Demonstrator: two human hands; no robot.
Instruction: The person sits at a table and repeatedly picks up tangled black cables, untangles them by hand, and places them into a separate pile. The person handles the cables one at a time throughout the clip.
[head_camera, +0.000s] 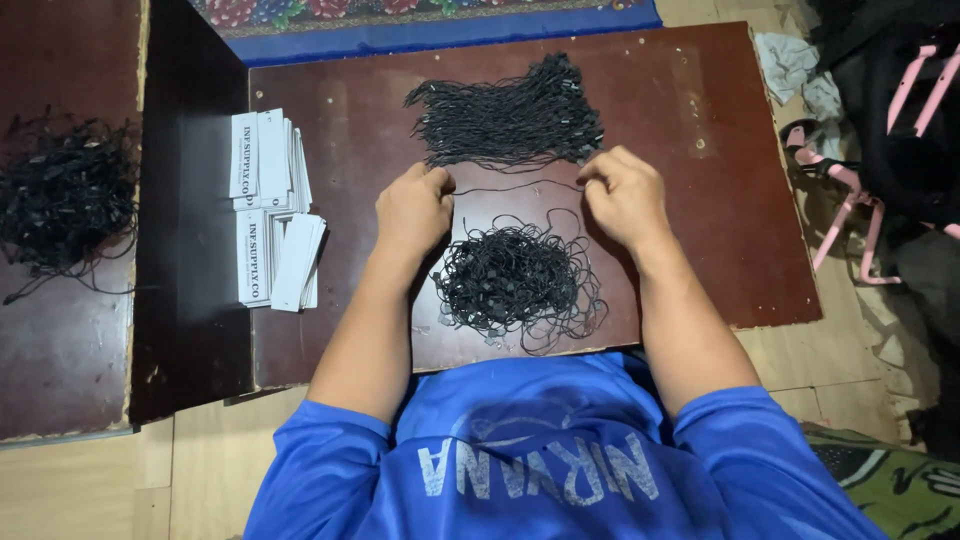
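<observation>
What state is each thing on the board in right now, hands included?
left hand: closed, pinching one end of a cord
right hand: closed, pinching the other end
single black cord: stretched between the hands
upper cord bundle: laid straight
lower cord pile: tangled
white paper tags: stacked, fanned

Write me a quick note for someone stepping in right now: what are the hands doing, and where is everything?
Left hand and right hand: each pinches one end of a single black string stretched between them.
Behind it: a bundle of straightened strings.
In front: a loose tangled pile.
Left on the brown board: stacks of white paper tags.
Far left: another tangled heap.
Done: the straightened bundle. Left: the tangled piles; tags untouched.
</observation>
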